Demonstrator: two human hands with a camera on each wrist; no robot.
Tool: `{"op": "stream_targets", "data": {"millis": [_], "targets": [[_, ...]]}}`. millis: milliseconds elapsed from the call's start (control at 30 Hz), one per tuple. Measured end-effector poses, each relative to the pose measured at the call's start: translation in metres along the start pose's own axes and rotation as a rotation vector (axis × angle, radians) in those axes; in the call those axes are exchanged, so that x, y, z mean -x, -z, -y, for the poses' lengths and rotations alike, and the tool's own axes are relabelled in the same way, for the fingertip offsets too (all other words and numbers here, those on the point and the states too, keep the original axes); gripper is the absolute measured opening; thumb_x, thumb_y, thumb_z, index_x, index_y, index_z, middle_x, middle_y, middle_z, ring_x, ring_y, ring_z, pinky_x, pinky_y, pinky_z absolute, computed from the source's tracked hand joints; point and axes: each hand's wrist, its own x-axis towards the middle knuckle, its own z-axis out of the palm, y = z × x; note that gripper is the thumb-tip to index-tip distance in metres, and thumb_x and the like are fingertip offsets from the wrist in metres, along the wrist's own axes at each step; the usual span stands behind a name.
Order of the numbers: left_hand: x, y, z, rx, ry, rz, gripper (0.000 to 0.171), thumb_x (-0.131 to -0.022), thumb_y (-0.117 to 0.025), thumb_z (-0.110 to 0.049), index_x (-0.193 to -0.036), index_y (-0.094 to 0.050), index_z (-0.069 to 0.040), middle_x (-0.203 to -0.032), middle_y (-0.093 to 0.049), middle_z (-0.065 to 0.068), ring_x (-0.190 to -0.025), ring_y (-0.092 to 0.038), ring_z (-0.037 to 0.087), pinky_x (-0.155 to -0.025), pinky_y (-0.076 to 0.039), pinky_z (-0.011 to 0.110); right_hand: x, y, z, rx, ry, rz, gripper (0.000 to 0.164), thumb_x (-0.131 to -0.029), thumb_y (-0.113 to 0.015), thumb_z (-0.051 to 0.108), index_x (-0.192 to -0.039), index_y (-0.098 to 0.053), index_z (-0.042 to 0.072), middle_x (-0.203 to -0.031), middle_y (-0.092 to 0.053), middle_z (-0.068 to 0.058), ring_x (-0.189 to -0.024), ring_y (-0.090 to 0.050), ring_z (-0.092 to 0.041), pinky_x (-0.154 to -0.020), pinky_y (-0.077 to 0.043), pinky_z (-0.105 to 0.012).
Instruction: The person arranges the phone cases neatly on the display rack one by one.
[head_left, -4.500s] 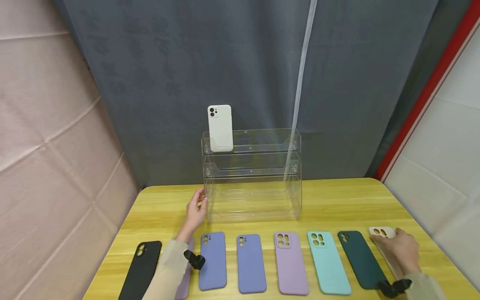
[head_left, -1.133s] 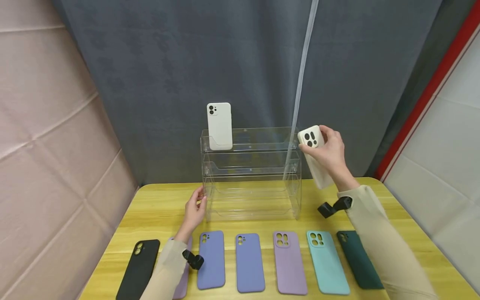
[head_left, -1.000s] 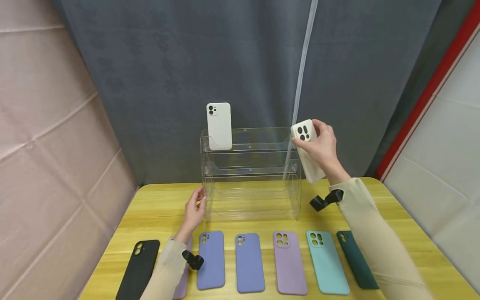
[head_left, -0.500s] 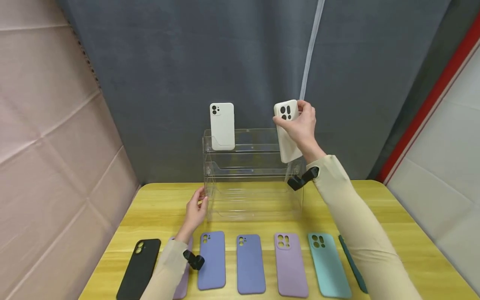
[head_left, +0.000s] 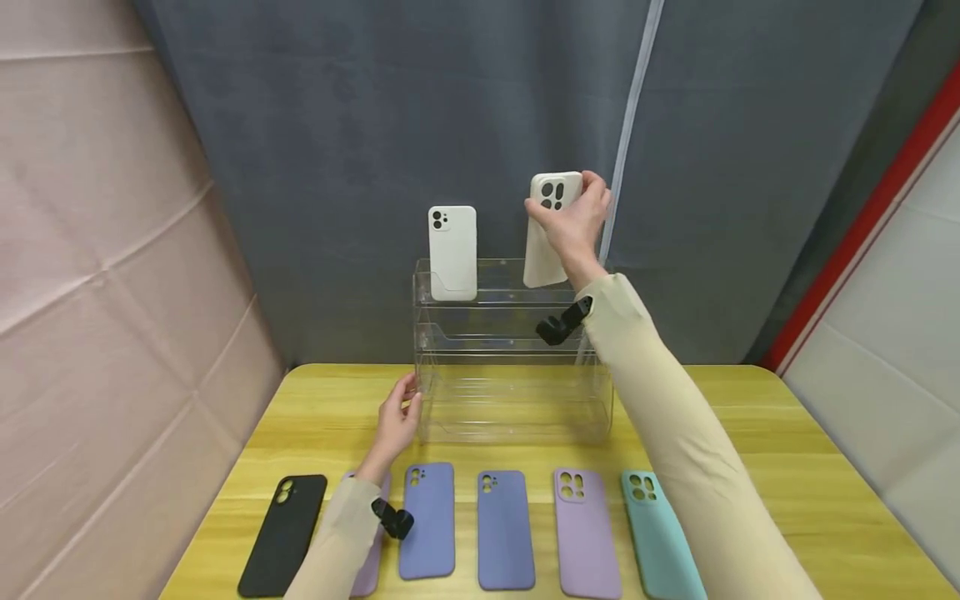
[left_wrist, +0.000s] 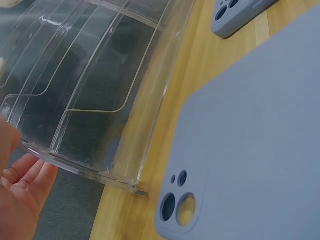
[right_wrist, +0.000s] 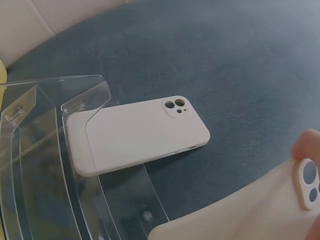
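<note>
A cream phone case [head_left: 544, 254] with several camera holes is pinched near its top by my right hand [head_left: 576, 225], thumb on its camera side. It stands upright and slightly tilted over the top tier of a clear acrylic display rack [head_left: 510, 432]; whether its lower end touches the tier cannot be told. A white phone case [head_left: 454, 260] leans in the top tier's left end; the right wrist view also shows this white case [right_wrist: 131, 134]. My left hand [head_left: 397, 421] holds the rack's left side, with fingertips on the side panel in the left wrist view.
On the yellow wooden table [head_left: 322, 408] lie a black case [head_left: 283, 537], blue-violet cases [head_left: 427, 525], a mauve case [head_left: 587, 537] and a turquoise case [head_left: 660, 537]. My left forearm partly covers another purple case [head_left: 369, 571]. A grey curtain [head_left: 337, 167] hangs behind the rack.
My right hand has taken the cream case from the table's right end and moved it up and left over the rack's top tier. The right sleeve now hides the dark green case. The left hand stays put.
</note>
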Motion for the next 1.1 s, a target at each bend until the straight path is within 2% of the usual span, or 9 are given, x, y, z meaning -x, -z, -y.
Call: {"op": "stream_targets", "data": {"millis": [67, 267, 500, 633, 867, 1100], "targets": [[-0.001, -0.002, 0.004, -0.003, -0.004, -0.004, 0.035, -0.093, -0.046, 0.009, -0.127, -0.042, 0.018, -0.115, -0.052, 0.036, -0.098, -0.053, 0.044, -0.077, -0.049, 0.053, -0.001, -0.007, 0.001, 0.008, -0.003, -0.022, 0.08, -0.068, -0.078, 0.024, -0.132, -0.035, 0.008, -0.125, -0.037, -0.01, -0.109, -0.038, -0.02, -0.087, -0.038, -0.02], [-0.005, -0.007, 0.037, -0.008, -0.009, -0.016, 0.036, -0.094, -0.048, 0.005, -0.129, -0.043, 0.013, -0.117, -0.053, 0.033, -0.098, -0.053, 0.04, -0.077, -0.05, 0.051, 0.002, -0.029, -0.001, 0.004, -0.029, -0.069, 0.081, -0.068, -0.079, 0.026, -0.133, -0.034, 0.011, -0.126, -0.035, -0.008, -0.113, -0.035, -0.02, -0.089, -0.037, -0.022], [-0.005, -0.007, 0.042, 0.015, -0.011, -0.003, 0.037, -0.095, -0.049, 0.001, -0.13, -0.044, 0.01, -0.117, -0.055, 0.029, -0.099, -0.054, 0.04, -0.079, -0.05, 0.051, 0.008, -0.049, -0.006, 0.029, -0.028, -0.109, 0.083, -0.068, -0.08, 0.028, -0.134, -0.033, 0.009, -0.125, -0.036, -0.009, -0.112, -0.034, -0.023, -0.09, -0.038, -0.024], [-0.005, -0.01, 0.04, 0.02, -0.015, -0.004, 0.036, -0.095, -0.048, 0.002, -0.13, -0.044, 0.011, -0.117, -0.055, 0.03, -0.099, -0.053, 0.04, -0.078, -0.05, 0.051, 0.012, -0.055, -0.01, 0.061, -0.039, -0.113, 0.084, -0.067, -0.08, 0.027, -0.134, -0.033, 0.01, -0.126, -0.035, -0.01, -0.114, -0.033, -0.023, -0.091, -0.038, -0.025], [-0.001, -0.004, -0.002, 0.022, -0.004, 0.007, 0.035, -0.092, -0.047, 0.01, -0.126, -0.043, 0.019, -0.114, -0.052, 0.036, -0.097, -0.052, 0.044, -0.078, -0.049, 0.054, 0.017, -0.058, -0.017, 0.105, -0.055, -0.111, 0.084, -0.068, -0.08, 0.029, -0.135, -0.033, 0.01, -0.127, -0.035, -0.011, -0.114, -0.033, -0.025, -0.091, -0.04, -0.03], [-0.001, -0.004, 0.001, 0.023, -0.014, 0.001, 0.035, -0.092, -0.047, 0.011, -0.125, -0.043, 0.019, -0.113, -0.053, 0.037, -0.095, -0.053, 0.044, -0.077, -0.05, 0.053, 0.018, -0.062, -0.021, 0.189, -0.063, -0.128, 0.085, -0.066, -0.081, 0.031, -0.134, -0.034, 0.011, -0.127, -0.036, -0.011, -0.115, -0.035, -0.026, -0.087, -0.043, -0.041]]}}
